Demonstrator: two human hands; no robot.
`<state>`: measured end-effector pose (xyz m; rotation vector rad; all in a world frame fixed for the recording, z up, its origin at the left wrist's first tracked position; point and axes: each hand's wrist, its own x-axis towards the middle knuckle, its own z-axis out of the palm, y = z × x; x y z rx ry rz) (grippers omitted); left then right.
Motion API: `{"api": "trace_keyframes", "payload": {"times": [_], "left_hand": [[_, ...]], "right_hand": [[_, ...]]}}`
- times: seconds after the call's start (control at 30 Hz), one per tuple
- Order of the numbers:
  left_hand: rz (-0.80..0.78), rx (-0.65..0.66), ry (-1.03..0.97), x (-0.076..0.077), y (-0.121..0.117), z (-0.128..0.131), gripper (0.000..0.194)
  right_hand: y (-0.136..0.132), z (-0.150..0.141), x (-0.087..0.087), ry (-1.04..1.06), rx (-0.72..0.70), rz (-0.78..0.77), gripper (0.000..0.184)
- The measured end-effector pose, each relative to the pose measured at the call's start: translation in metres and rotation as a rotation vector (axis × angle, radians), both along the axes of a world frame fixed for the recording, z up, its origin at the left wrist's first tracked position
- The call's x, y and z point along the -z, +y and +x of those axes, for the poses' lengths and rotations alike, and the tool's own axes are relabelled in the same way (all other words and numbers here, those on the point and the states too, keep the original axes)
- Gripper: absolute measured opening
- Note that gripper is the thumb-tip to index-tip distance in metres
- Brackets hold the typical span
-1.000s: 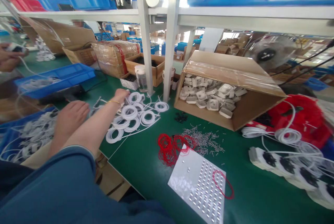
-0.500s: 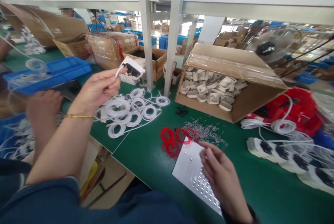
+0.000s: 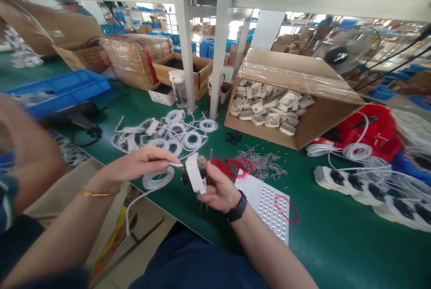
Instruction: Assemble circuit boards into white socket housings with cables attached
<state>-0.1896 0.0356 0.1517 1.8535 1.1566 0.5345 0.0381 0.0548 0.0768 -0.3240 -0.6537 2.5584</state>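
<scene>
My right hand [image 3: 218, 188] grips a white plug housing [image 3: 195, 173] with a black inner part, held above the green table's near edge. My left hand [image 3: 143, 163] pinches the white cord [image 3: 158, 177] that runs into that housing; a coil of the cord hangs below my fingers. A few thin metal pins stick up and down from my right fist. A pile of coiled white cables [image 3: 171, 134] lies just behind my hands. A white pin board [image 3: 269, 206] with a red wire loop on it lies to the right of my right wrist.
A tipped cardboard box [image 3: 313, 114] spills white housings. Red wires [image 3: 232, 168], loose metal pins [image 3: 259, 163] and white power strips [image 3: 363, 190] lie on the green table [image 3: 336, 244]. A blue tray [image 3: 60, 89] and another person's blurred arm [image 3: 27, 154] are at the left.
My left hand has come down from head height with the white part toward me. My right hand has left the pin board and closed on the housing.
</scene>
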Motion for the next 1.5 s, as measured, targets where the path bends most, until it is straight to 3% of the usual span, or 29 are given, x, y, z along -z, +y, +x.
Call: {"api": "trace_keyframes", "payload": {"times": [0.1, 0.2, 0.27, 0.37, 0.47, 0.53, 0.63, 0.7, 0.8, 0.87, 0.97, 1.1, 1.2, 1.33, 1.5], "left_hand": [[0.202, 0.019, 0.392, 0.013, 0.005, 0.014, 0.026], [0.402, 0.085, 0.593, 0.055, 0.008, 0.034, 0.025], [0.481, 0.127, 0.570, 0.090, 0.004, 0.048, 0.027], [0.549, 0.077, 0.411, 0.134, -0.013, 0.070, 0.036], [0.514, -0.039, 0.172, 0.161, -0.038, 0.098, 0.083], [0.399, -0.175, 0.051, 0.172, -0.051, 0.121, 0.094], [0.263, -0.379, -0.013, 0.182, -0.061, 0.149, 0.068], [0.231, -0.403, -0.036, 0.185, -0.060, 0.157, 0.056], [0.214, -0.338, -0.051, 0.185, -0.056, 0.157, 0.054], [0.213, -0.312, -0.035, 0.186, -0.055, 0.154, 0.058], [0.224, -0.296, -0.016, 0.188, -0.056, 0.152, 0.069], [0.274, -0.248, -0.012, 0.192, -0.057, 0.155, 0.067], [0.279, -0.220, 0.033, 0.192, -0.057, 0.156, 0.063], [0.367, -0.128, 0.105, 0.189, -0.057, 0.156, 0.064], [0.516, -0.028, 0.226, 0.195, -0.056, 0.157, 0.068]], "right_hand": [[-0.014, 0.019, 0.010, -0.246, 0.199, 0.129, 0.039], [-0.027, 0.042, 0.018, -0.606, 0.360, 0.416, 0.037], [-0.035, 0.056, 0.024, -0.825, 0.383, 0.577, 0.036], [-0.045, 0.071, 0.034, -1.056, 0.389, 0.664, 0.030], [-0.052, 0.075, 0.049, -1.182, 0.455, 0.645, 0.026], [-0.055, 0.075, 0.059, -1.215, 0.490, 0.613, 0.027], [-0.060, 0.075, 0.070, -1.299, 0.512, 0.669, 0.027], [-0.063, 0.078, 0.073, -1.427, 0.576, 0.788, 0.033], [-0.064, 0.084, 0.074, -1.474, 0.627, 0.979, 0.041], [-0.062, 0.088, 0.073, -1.409, 0.614, 1.051, 0.027], [-0.058, 0.089, 0.073, -1.390, 0.645, 1.073, 0.011], [-0.057, 0.082, 0.071, -1.507, 0.622, 1.123, 0.020], [-0.055, 0.077, 0.071, -1.575, 0.643, 1.130, 0.010], [-0.058, 0.079, 0.078, -1.532, 0.751, 1.070, 0.014], [-0.070, 0.080, 0.085, -1.479, 0.775, 1.214, 0.018]]}}
